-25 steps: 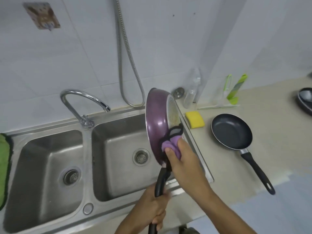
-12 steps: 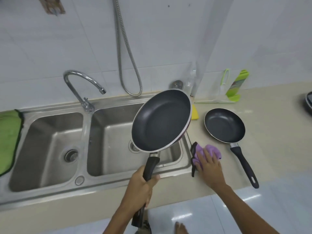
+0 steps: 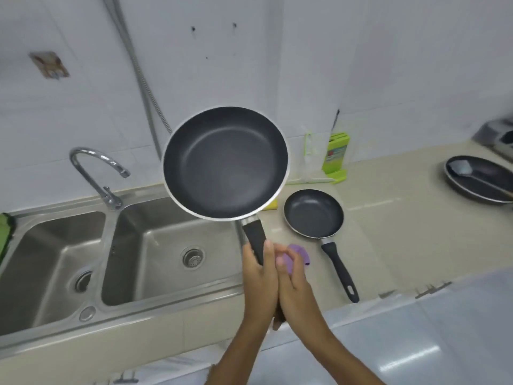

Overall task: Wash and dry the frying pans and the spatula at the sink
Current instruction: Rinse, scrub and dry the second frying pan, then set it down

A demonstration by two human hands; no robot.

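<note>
A large frying pan (image 3: 224, 162) with a dark inside is held up over the sink's right edge, its inside turned towards me. My left hand (image 3: 259, 276) grips its black handle. Right beside it, my right hand (image 3: 295, 282) curls its fingers round a purple cloth (image 3: 299, 254), close to the handle. A small black frying pan (image 3: 313, 212) lies on the counter, handle towards me. At the far right, another dark pan (image 3: 483, 187) holds a spatula (image 3: 462, 167).
A double steel sink (image 3: 166, 298) with a curved tap (image 3: 94, 173) fills the left. A yellow sponge (image 3: 273, 204) peeks out behind the big pan. A green knife block (image 3: 337, 155) stands at the wall. A green cloth (image 3: 4, 234) lies at the far left.
The big pan turned from edge-on to face me and rose to the right. My right hand put the cloth down on the counter, then came in beside my left hand with it.
</note>
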